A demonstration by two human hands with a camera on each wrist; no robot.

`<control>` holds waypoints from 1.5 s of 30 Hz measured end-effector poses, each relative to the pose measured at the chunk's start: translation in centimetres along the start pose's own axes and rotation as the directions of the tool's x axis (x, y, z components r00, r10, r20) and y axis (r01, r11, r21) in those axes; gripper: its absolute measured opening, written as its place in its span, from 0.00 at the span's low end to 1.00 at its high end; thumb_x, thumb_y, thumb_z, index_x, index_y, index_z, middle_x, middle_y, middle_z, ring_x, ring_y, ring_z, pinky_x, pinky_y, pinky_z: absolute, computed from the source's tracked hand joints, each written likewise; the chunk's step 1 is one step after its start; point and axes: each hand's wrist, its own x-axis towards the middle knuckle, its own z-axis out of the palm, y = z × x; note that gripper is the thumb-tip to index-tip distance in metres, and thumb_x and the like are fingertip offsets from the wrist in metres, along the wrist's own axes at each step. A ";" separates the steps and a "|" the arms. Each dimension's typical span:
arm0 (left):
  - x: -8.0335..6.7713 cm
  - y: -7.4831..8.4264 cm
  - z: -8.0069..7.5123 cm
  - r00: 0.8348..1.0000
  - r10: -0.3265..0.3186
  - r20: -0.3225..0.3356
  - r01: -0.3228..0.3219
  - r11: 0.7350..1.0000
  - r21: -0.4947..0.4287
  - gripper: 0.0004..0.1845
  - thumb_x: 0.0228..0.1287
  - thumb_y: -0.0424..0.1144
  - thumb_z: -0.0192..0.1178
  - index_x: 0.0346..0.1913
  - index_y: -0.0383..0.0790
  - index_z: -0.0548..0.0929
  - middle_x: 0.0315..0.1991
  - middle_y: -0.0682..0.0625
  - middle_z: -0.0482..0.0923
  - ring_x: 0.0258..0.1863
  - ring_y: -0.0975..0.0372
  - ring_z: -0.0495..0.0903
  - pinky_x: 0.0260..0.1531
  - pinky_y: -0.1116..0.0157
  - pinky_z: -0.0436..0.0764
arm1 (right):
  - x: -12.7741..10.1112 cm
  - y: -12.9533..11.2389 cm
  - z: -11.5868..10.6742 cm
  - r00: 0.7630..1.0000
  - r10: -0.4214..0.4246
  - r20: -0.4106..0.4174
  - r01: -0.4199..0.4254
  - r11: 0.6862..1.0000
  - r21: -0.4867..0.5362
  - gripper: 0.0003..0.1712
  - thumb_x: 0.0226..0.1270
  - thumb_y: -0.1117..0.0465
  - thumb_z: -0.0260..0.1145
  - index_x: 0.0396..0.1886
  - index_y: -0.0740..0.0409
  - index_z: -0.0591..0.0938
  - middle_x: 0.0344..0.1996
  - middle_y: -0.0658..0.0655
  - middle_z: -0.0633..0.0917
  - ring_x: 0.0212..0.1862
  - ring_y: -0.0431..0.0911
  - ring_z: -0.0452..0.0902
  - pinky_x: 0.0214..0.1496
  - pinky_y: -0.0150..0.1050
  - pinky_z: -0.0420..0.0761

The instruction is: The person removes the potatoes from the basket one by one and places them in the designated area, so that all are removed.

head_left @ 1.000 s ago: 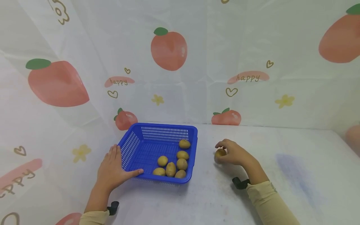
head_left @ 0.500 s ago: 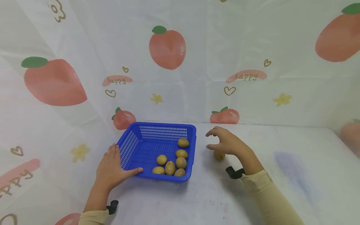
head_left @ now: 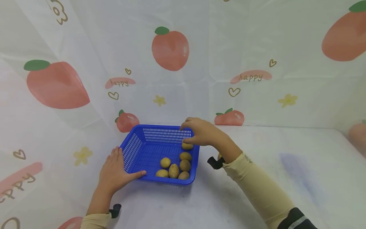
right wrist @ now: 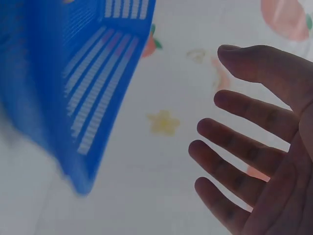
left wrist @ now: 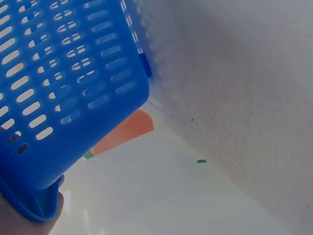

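Moved: right hand [head_left: 201,133] has crossed from the counter [head_left: 257,178] at centre right to the basket's far right corner; potato on counter [head_left: 219,156] is left behind, mostly hidden by the wrist.
Right fingers [right wrist: 244,142]: spread and loose, holding nothing; tips just above the rearmost potato [head_left: 187,146].
Left hand [head_left: 114,173]: flat against blue basket [head_left: 137,143], lower left, fingers straight.
Contents: six potatoes along the basket's right side.
Handling advice: brace the basket; pinch one potato cleanly.
View difference: right wrist view shows the empty palm; head view shows the potatoes.
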 end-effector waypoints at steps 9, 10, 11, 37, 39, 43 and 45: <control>-0.3 -0.1 -0.2 1.000 0.000 0.005 0.000 1.000 0.018 0.80 0.50 0.83 0.64 0.81 0.17 0.45 0.82 0.21 0.45 0.82 0.29 0.48 0.81 0.32 0.52 | 5.0 -4.9 0.9 0.984 -0.171 0.043 0.169 0.985 0.041 0.23 0.72 0.48 0.74 0.62 0.51 0.86 0.60 0.51 0.85 0.65 0.46 0.80 0.69 0.43 0.82; -0.3 -0.1 -0.2 1.000 0.000 0.005 0.000 1.000 0.018 0.80 0.50 0.83 0.64 0.81 0.17 0.45 0.82 0.21 0.45 0.82 0.29 0.48 0.81 0.32 0.52 | 5.5 -5.2 1.1 0.983 -0.176 0.050 0.173 0.983 0.057 0.23 0.72 0.49 0.73 0.62 0.51 0.86 0.59 0.51 0.85 0.64 0.45 0.80 0.69 0.43 0.82; -0.3 -0.1 -0.1 1.000 0.000 0.002 0.000 1.000 0.018 0.80 0.50 0.83 0.65 0.81 0.17 0.45 0.82 0.21 0.45 0.82 0.28 0.48 0.81 0.32 0.53 | 5.9 -5.6 1.3 0.983 -0.174 0.056 0.170 0.983 0.068 0.23 0.73 0.48 0.73 0.62 0.50 0.86 0.59 0.50 0.85 0.64 0.45 0.80 0.69 0.42 0.82; 0.4 0.2 0.1 1.000 -0.007 -0.002 0.007 1.000 0.012 0.80 0.50 0.83 0.64 0.82 0.18 0.45 0.83 0.22 0.45 0.83 0.30 0.48 0.81 0.32 0.52 | 10.1 -4.0 11.5 0.866 0.170 0.470 -0.182 0.983 -0.021 0.10 0.62 0.61 0.79 0.40 0.50 0.87 0.37 0.46 0.87 0.42 0.42 0.82 0.47 0.38 0.86; 0.3 0.2 0.1 1.000 -0.009 -0.002 0.009 1.000 0.009 0.80 0.50 0.83 0.64 0.82 0.19 0.45 0.83 0.22 0.45 0.83 0.30 0.48 0.81 0.32 0.53 | 10.1 -3.8 11.7 0.847 0.169 0.504 -0.185 0.983 -0.020 0.10 0.61 0.62 0.79 0.40 0.49 0.87 0.38 0.47 0.87 0.43 0.43 0.82 0.48 0.38 0.86; 0.2 0.1 0.2 1.000 -0.014 0.004 0.013 1.000 0.015 0.80 0.50 0.83 0.64 0.82 0.19 0.45 0.83 0.22 0.45 0.83 0.30 0.48 0.81 0.32 0.52 | 10.2 -3.5 12.2 0.819 0.141 0.557 -0.170 0.985 0.001 0.12 0.61 0.63 0.77 0.44 0.50 0.88 0.41 0.48 0.87 0.45 0.43 0.82 0.50 0.39 0.87; 0.1 0.0 0.3 1.000 -0.013 0.001 0.013 1.000 0.017 0.80 0.50 0.83 0.64 0.82 0.19 0.45 0.83 0.22 0.45 0.83 0.30 0.48 0.81 0.32 0.53 | 10.2 -3.5 12.4 0.812 0.136 0.568 -0.173 0.985 0.010 0.13 0.62 0.63 0.77 0.46 0.49 0.88 0.42 0.47 0.87 0.46 0.43 0.82 0.52 0.40 0.87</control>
